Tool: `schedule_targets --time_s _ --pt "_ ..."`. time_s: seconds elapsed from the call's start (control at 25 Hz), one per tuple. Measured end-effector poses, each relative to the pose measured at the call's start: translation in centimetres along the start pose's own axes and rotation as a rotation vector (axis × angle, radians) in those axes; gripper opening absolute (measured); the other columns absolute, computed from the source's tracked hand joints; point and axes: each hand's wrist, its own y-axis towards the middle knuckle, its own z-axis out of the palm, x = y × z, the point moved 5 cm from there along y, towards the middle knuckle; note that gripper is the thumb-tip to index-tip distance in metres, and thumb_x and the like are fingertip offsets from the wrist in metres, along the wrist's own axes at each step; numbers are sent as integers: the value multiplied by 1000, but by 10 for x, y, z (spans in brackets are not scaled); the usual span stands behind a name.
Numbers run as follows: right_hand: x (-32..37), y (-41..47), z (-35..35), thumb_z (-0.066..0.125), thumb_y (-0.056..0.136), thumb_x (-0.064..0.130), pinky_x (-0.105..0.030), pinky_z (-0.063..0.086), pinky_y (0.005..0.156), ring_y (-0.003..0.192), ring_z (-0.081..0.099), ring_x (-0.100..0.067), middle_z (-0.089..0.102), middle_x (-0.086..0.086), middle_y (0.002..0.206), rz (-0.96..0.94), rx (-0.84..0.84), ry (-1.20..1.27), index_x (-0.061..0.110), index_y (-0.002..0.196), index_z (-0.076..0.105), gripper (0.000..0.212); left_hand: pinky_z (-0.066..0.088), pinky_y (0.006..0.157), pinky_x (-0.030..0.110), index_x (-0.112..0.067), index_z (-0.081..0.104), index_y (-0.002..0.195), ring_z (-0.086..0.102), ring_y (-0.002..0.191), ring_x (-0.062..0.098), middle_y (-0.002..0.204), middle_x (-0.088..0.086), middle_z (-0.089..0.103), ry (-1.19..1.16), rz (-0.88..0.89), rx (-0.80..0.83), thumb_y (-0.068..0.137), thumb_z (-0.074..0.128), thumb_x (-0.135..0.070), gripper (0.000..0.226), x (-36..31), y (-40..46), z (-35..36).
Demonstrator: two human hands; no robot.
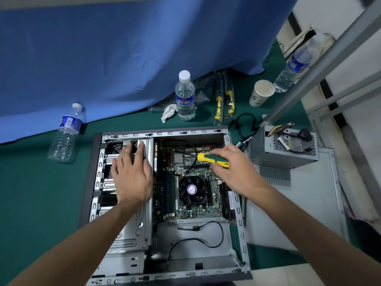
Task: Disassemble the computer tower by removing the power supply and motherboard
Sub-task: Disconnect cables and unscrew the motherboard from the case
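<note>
Computer tower (240,219) lay on its side, open, on the green table (31,193) near the table's front edge, w/ loose black cables (198,240) in the empty bay at its near end. L hand (132,178) lay flat, fingers straight & spread, pressing on the metal drive cage (101,172) on the case's left side, fingertips up by the far wall. Motherboard (189,209) sat inside the case, right of the cage, w/ its round black CPU fan (192,189) about mid-board. R hand (237,172) was over the board's far right part, fingers curled round a yellow-green screwdriver (212,159), handle butt pointing left; tip hidden, so can't tell what it touched. Grey side panel (299,213) lay flat on the table just right of the case, and the power supply (288,151) was out of the case, sitting on that panel's far end w/ its wire bundle on top. Beyond the case: one clear water bottle (66,133) lying tilted toward the table's left edge, an upright bottle (185,96) w/ a crumpled tissue (169,112) beside it, two more screwdrivers (223,100) in packaging, a paper cup (260,92), and another bottle (292,69) toward the far right corner. Blue cloth (123,58) hung behind, draping onto the table's far edge.
</note>
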Motion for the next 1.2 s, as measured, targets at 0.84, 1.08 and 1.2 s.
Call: schedule_targets --time_s 0.84,1.08,1.2 --pt "-57 -163 -7 75 78 21 -29 50 58 63 60 -18 72 -17 87 507 40 1197 5 102 74 28 56 58 22 3 67 97 69 68 17 82 13 75 -1234 -423 640 97 55 -26 31 -98 -96 -42" --pt "-35 -175 34 74 66 17 -33 47 59 60 56 -20 61 -8 67 435 95 1032 16 96 70 31 38 41 21 -8 64 63 52 41 15 49 10 57 -1105 -295 952 81 54 -58 54 -121 -156 -27" --pt "-27 -175 39 78 74 29 -28 47 53 54 56 -19 62 -8 63 374 110 924 20 90 73 20 33 41 22 -14 61 52 43 38 15 42 7 48 -1176 -322 1004 79 55 -62 56 -125 -168 -22"
